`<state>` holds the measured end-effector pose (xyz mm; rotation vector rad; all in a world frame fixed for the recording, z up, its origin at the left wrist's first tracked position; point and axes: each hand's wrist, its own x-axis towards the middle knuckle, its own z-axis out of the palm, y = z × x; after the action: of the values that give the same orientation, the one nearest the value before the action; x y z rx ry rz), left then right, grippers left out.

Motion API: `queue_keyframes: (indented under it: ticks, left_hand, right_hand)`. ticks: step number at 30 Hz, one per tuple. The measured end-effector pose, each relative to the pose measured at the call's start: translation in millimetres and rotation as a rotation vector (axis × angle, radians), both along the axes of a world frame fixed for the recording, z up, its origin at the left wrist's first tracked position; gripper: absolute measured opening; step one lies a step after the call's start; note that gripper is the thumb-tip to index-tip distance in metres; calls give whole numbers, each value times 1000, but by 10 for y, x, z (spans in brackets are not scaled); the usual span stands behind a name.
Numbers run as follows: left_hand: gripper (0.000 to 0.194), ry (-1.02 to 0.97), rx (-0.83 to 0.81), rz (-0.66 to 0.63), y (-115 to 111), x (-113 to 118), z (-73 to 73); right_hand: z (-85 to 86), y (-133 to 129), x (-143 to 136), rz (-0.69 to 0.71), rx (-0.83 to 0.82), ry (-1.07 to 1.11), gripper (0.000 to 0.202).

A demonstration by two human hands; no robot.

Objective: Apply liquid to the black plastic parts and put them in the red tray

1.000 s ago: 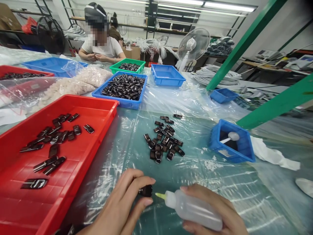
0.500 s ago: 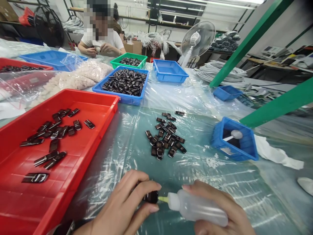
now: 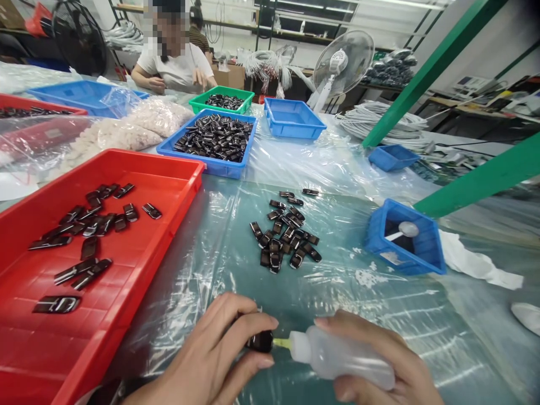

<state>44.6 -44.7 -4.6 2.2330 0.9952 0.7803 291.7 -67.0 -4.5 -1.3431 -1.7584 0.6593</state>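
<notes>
Between the thumb and fingers of my left hand (image 3: 215, 351) is a small black plastic casing (image 3: 260, 341), partly hidden by the fingers. My right hand (image 3: 379, 354) grips a translucent squeeze bottle (image 3: 337, 355), which lies sideways and points left. Its thin yellow-green nozzle tip (image 3: 282, 342) meets the right end of the casing; whether it goes inside I cannot tell. Just beyond my hands, a loose pile of similar black casings (image 3: 287, 236) lies on the plastic-covered table (image 3: 228, 225).
Left stands a red tray (image 3: 164, 225) with several black casings. Behind are a blue bin (image 3: 242, 169) heaped with black parts and a green bin (image 3: 248, 104). At right, a small blue box (image 3: 405, 264) holds a spoon (image 3: 408, 229) beside a green post (image 3: 485, 177). A co-worker (image 3: 175, 64) sits opposite.
My hands, the casing and the bottle keep nearly the same pose. My view has shifted slightly. Across the table, the co-worker's one hand has moved toward the green bin.
</notes>
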Motion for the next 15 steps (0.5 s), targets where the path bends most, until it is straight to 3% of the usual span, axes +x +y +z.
queue_keyframes:
  ticks: [6, 12, 15]
  left_hand:
    - [25, -82, 4, 71, -18, 54, -63]
    - [24, -93, 7, 37, -32, 56, -51]
    - [23, -90, 18, 30, -31, 45, -71]
  right_hand:
    - [-25, -65, 37, -95, -25, -32, 30]
    - [25, -98, 10, -152, -117, 12, 30]
    - [66, -51, 3, -75, -116, 44, 28]
